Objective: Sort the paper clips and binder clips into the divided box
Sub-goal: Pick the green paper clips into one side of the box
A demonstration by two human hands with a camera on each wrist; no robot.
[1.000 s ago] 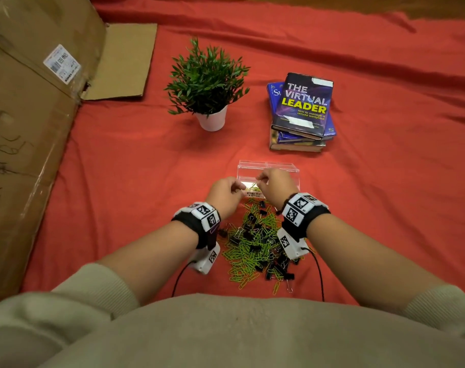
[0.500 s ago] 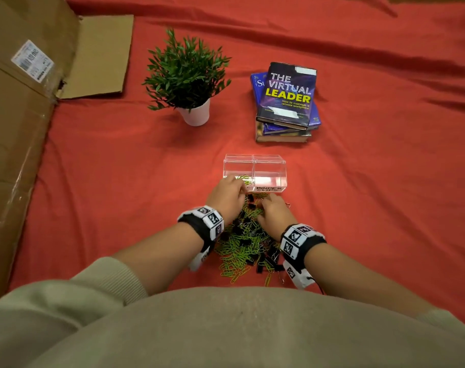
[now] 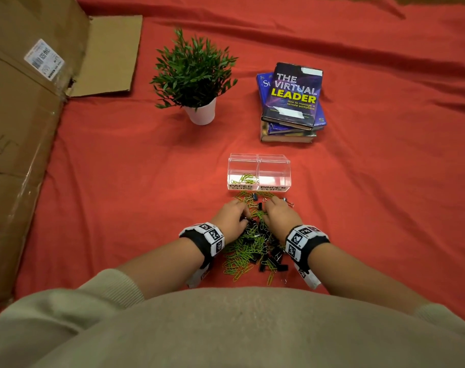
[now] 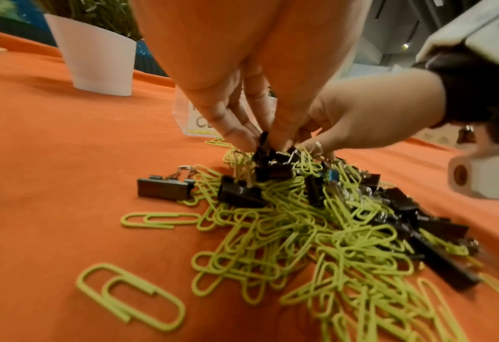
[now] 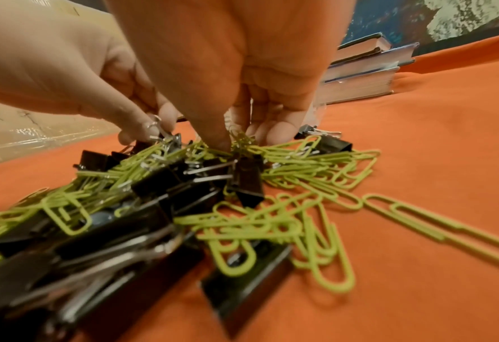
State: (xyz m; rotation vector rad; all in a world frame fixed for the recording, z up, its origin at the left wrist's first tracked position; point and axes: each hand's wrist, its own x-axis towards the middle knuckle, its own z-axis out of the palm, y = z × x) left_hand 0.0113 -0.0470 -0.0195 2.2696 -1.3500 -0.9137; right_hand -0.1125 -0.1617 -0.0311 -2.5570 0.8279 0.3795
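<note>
Both hands work the far end of the mixed pile [image 3: 254, 243] on the red cloth [image 3: 120, 181]. The left hand [image 3: 232, 216] pinches a black binder clip [image 4: 264, 143] between thumb and fingertips; the right hand [image 3: 280, 215] has curled fingers closing on green paper clips [image 5: 239, 141]. The divided box [image 3: 259, 158] stands just beyond both hands. Its binder compartment lies on the right, so the left hand's clip must cross over, and the paper clips must go left.

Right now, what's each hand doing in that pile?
Left hand: pinches a black binder clip in the clip pile.
Right hand: fingertips pinch green paper clips in the pile.
</note>
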